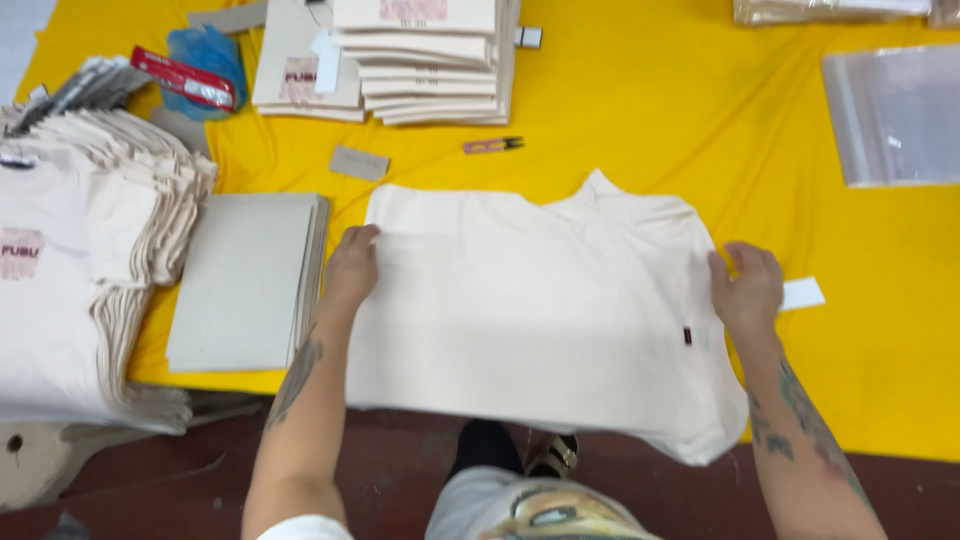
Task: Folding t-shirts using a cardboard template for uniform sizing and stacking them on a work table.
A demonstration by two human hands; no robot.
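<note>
A cream T-shirt (540,310) lies flat, back side up, at the centre of a table covered in yellow cloth (650,110), its lower part hanging over the near table edge towards six o'clock. A small dark tag (688,336) shows on the fabric near its right side.

The left hand (352,268) rests on the shirt's edge at nine o'clock, fingers curled onto the fabric and pressing it; whether it pinches a fold cannot be told. The right hand (745,285) sits at the shirt's three o'clock edge, fingers closed around the cloth there. Just beyond that hand, further towards three o'clock, a small white paper tag (802,294) lies on the yellow cover.

At nine o'clock from the shirt, just beside the left hand, lies a stack of grey cardboard sheets (245,280). Further out the same way, a tall pile of cream shirts (90,250) sits at the table's edge. At eleven o'clock, a small grey card (359,163) lies alone. At twelve o'clock rests a small pair of thread snips (493,145), and beyond it a stack of folded shirts on boards (430,60). At two o'clock lie clear plastic bags (895,115). A blue bag (205,60) with a red packet (182,78) on it lies at ten o'clock.
</note>
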